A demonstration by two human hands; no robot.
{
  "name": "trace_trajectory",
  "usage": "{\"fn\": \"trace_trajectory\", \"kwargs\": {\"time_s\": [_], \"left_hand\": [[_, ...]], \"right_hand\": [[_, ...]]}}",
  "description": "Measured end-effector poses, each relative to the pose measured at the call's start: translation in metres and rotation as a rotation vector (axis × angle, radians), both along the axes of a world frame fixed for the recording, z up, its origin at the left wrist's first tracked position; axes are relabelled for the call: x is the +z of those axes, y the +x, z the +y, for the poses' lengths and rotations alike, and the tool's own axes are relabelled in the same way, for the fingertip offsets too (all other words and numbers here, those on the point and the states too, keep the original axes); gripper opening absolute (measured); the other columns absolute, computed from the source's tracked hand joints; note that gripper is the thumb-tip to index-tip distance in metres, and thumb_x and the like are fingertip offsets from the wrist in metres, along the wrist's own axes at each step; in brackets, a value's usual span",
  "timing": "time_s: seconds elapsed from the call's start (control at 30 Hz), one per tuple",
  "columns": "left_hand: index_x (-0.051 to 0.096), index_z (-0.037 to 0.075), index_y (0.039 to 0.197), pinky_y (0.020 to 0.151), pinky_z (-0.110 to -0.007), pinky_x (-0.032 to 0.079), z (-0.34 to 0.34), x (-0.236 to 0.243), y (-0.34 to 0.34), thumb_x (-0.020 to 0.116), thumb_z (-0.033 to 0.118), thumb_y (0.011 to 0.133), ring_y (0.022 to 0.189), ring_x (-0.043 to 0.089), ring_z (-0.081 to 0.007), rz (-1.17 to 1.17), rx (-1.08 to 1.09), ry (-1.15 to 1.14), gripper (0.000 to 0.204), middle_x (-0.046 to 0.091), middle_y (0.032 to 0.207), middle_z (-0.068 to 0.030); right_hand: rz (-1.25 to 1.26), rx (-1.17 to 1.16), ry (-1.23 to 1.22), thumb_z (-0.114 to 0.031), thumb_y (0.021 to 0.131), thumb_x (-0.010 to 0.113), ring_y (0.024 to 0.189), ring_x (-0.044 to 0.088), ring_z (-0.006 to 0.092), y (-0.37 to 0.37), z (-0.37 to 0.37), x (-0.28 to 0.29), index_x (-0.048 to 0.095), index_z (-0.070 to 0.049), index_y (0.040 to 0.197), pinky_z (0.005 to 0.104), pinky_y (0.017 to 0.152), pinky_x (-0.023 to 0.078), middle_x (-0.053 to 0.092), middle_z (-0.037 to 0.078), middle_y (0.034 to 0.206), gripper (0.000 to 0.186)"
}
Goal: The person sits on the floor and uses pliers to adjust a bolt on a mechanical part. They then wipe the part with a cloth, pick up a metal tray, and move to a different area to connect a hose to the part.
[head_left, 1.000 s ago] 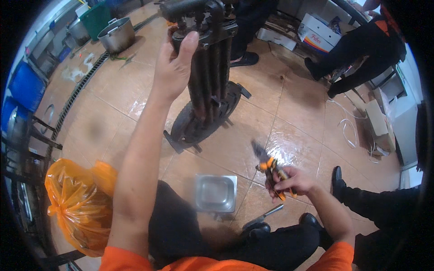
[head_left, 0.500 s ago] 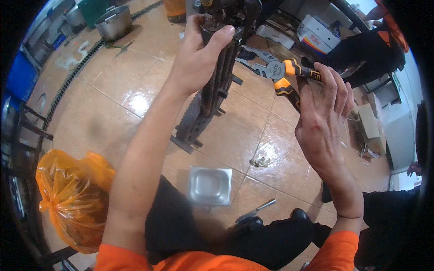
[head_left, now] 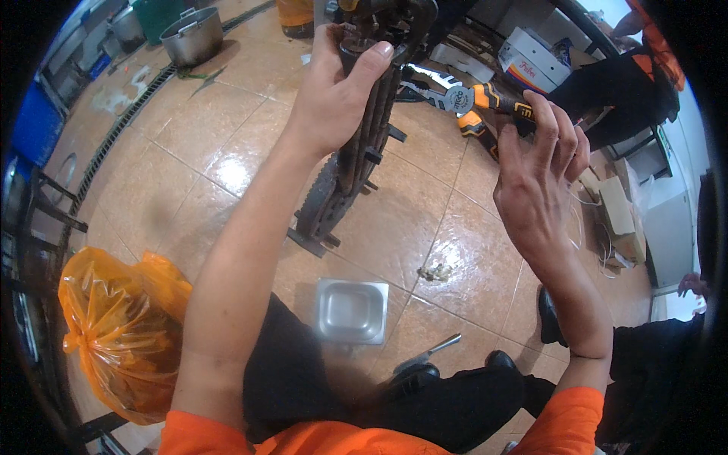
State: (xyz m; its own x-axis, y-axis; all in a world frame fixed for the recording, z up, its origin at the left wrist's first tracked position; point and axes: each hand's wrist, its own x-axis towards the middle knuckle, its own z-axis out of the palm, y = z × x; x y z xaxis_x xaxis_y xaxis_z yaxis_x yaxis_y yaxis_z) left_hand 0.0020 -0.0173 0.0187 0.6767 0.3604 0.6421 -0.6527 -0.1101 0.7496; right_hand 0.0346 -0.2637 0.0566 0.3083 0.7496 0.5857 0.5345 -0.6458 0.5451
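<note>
My left hand point(head_left: 334, 98) grips the top of a dark, heavy metal burner assembly point(head_left: 368, 125), which has several long tubes and a toothed base angled down to the tiles. My right hand point(head_left: 535, 182) holds orange-and-black pliers point(head_left: 470, 110), the handles spread and the jaws beside the assembly's upper part; whether the jaws touch it I cannot tell. Below the assembly lies a square steel pan point(head_left: 351, 311), with a knife point(head_left: 441, 345) on the tiles to its lower right. A small pale pile of bits point(head_left: 434, 271) sits on the tiles.
Orange plastic bag point(head_left: 121, 341) at my lower left, by dark metal racks point(head_left: 42, 227). Steel pot point(head_left: 189, 42) near a drain channel point(head_left: 121, 140). Boxes point(head_left: 531, 61) at the back, a carton point(head_left: 618, 212) with loose cord at right. Another person point(head_left: 622, 83) stands upper right; dark-clothed legs point(head_left: 652, 364) are at right.
My right hand has risen from low right to the assembly's top, with the pliers' handles now spread. My left hand and the assembly's top shifted right in view.
</note>
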Motion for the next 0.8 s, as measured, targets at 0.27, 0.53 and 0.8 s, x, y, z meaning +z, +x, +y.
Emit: {"fn": "trace_trajectory", "kwargs": {"time_s": [0.27,0.53,0.8], "left_hand": [[0.044,0.001,0.118,0.079,-0.025,0.049,-0.003,0.000,0.004,0.060,0.027,0.098,0.090,0.055,-0.0096,-0.051,0.002,0.011,0.036,0.057,0.102,-0.0052],[0.042,0.001,0.120,0.081,-0.025,0.048,-0.007,0.000,0.004,0.060,0.029,0.098,0.093,0.055,-0.0101,-0.016,-0.010,0.015,0.040,0.057,0.103,-0.0056],[0.041,0.002,0.119,0.075,-0.023,0.048,-0.007,0.002,0.002,0.060,0.031,0.097,0.087,0.055,-0.0084,0.018,-0.042,-0.006,0.041,0.056,0.099,-0.0050]], "right_hand": [[-0.010,0.025,0.023,-0.009,0.083,0.066,0.129,0.028,0.0291,0.006,0.002,-0.002,0.063,-0.011,0.113,0.0547,0.105,0.023,0.032,0.011,0.135,0.031],[0.123,-0.049,-0.054,-0.003,0.079,0.060,0.116,0.044,0.0327,-0.004,0.002,0.006,0.061,-0.006,0.116,0.0474,0.096,0.035,0.042,0.017,0.129,0.037],[1.262,-0.104,-0.024,0.000,0.064,0.056,0.094,0.063,0.0272,-0.014,0.010,0.075,0.059,0.000,0.099,0.0390,0.085,0.051,0.059,0.016,0.097,0.035]]}}
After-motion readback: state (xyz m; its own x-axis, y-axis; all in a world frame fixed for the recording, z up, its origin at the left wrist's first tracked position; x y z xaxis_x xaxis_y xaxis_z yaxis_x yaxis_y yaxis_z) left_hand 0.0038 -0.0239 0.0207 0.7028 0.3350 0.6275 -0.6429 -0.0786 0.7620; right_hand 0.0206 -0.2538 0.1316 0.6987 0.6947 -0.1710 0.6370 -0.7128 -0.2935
